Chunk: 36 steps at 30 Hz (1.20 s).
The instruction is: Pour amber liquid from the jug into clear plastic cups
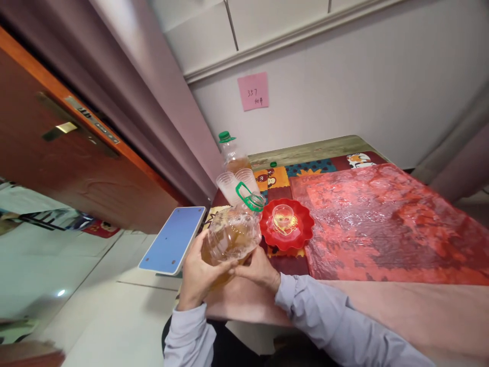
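A large clear bottle (234, 235) of amber liquid, with a green handle (244, 196) at its neck, is tilted toward the back right. My left hand (200, 270) wraps round its left side, and my right hand (256, 267) grips it low on the right. Its open mouth is near the left edge of a red scalloped plate (267, 237). On that plate stands a small clear cup (283, 216). Stacks of clear plastic cups (227, 187) are just behind the bottle.
Another bottle (237, 162) with a green cap stands at the back, near a loose green cap (273, 164). Red plastic sheeting (374, 229) covers the table's right side. A blue stool (172, 239) and a brown door (76, 127) are at left.
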{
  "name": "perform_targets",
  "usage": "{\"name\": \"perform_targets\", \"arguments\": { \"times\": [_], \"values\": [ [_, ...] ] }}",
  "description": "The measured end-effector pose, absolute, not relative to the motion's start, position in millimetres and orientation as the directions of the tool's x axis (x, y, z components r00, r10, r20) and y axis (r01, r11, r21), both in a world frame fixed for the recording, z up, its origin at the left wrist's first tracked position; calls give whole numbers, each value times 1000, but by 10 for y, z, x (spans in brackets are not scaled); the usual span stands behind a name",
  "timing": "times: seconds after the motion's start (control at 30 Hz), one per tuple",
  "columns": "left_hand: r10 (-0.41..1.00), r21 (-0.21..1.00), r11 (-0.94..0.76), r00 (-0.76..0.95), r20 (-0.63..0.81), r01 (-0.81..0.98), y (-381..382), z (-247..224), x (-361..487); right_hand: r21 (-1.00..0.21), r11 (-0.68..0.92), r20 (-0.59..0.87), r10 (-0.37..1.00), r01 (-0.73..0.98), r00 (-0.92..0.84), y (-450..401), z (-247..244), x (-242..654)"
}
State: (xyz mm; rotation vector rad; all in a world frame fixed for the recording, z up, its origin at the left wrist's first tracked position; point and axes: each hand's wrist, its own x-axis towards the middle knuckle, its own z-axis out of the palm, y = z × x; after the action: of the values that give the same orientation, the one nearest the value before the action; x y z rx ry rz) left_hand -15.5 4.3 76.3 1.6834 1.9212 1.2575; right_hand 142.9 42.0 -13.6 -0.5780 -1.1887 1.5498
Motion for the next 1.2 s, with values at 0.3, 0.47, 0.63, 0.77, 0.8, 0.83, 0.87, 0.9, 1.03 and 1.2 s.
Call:
{"name": "perform_targets", "arguments": {
  "times": [0.3,0.47,0.63,0.77,0.8,0.83,0.87,0.9,1.03,1.2],
  "values": [
    [946,621,1,-202,253,784,68,799,-220,-779,-117,190,893,-617,-409,356,-140,1372],
    [939,613,0,-211,271,790,126,745,-229,-756,-139,151,914,-640,-378,350,-117,1367],
    [942,593,-52,-157,295,804,203,780,-204,-766,-152,110,926,-624,-361,337,-71,1378],
    [951,554,-32,-145,273,832,244,805,-181,-751,-177,80,932,-637,-354,331,-35,1392],
    [954,546,-21,-147,262,838,251,808,-177,-746,-184,76,931,-640,-356,331,-24,1398],
    [956,536,-11,-149,254,844,259,810,-173,-743,-185,76,932,-643,-356,331,-13,1406],
    [956,526,-6,-149,252,851,265,812,-170,-743,-183,77,932,-644,-354,331,-1,1414],
    [956,515,-8,-145,256,857,271,813,-168,-745,-177,80,933,-643,-351,332,10,1422],
    [952,487,-35,-119,281,872,283,817,-165,-753,-165,85,935,-636,-344,329,45,1443],
    [962,485,-10,-124,244,874,275,849,-141,-730,-167,93,936,-663,-338,312,42,1443]
  ]
}}
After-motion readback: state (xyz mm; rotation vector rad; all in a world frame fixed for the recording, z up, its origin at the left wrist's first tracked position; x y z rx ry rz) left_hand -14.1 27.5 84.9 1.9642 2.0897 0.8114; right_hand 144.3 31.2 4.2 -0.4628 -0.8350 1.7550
